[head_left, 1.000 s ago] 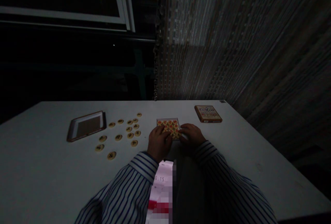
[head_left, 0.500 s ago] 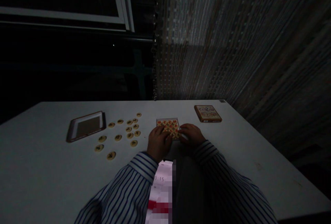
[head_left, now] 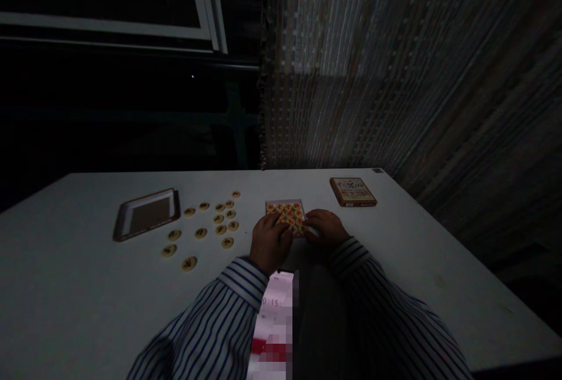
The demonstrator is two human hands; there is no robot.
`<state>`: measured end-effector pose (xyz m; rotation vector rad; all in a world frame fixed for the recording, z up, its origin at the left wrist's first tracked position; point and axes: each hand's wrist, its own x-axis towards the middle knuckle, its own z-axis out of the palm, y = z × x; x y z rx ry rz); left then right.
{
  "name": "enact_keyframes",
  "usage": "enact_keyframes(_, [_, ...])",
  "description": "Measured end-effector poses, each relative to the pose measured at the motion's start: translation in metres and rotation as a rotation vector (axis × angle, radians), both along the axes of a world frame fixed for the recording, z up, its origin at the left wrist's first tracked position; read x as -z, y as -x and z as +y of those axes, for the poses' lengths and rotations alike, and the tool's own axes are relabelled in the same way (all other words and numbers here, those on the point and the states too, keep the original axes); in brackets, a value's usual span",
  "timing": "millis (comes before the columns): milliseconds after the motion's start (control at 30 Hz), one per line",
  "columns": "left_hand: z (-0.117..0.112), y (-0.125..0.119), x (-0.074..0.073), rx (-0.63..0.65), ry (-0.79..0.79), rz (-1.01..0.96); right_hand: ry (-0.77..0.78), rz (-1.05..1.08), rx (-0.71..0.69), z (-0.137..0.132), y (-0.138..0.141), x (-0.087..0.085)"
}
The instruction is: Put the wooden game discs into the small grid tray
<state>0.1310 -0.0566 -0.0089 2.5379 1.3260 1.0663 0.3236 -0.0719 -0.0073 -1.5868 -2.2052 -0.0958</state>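
Note:
In the head view a small shallow box (head_left: 284, 201) lies on the table, filled with rows of round Chinese chess pieces (head_left: 285, 211) marked in red. My left hand (head_left: 268, 244) curls over its near left corner, fingers and thumb touching the box and the pieces there. At the right edge my right hand (head_left: 327, 229) is bent inward, its fingertips against the rim and the nearest pieces. Both hands cover part of the near row. To the left, several loose Chinese chess pieces (head_left: 201, 233) with dark markings lie scattered face up.
A rectangular tray-like lid (head_left: 123, 225) rests at the left of the white table (head_left: 395, 286). A printed flat box (head_left: 353, 191) sits at the back right. A lit phone (head_left: 274, 315) is below my wrists. Behind the table hangs a string curtain (head_left: 333, 75).
Almost nothing differs. Both hands stay at the box, and the loose pieces lie where they were.

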Motion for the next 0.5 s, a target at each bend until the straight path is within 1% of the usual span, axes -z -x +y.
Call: enact_keyframes(500, [-0.0006, 0.0002, -0.0007, 0.005, 0.013, 0.003, 0.017, -0.006, -0.008, 0.0003, -0.0012, -0.0014])
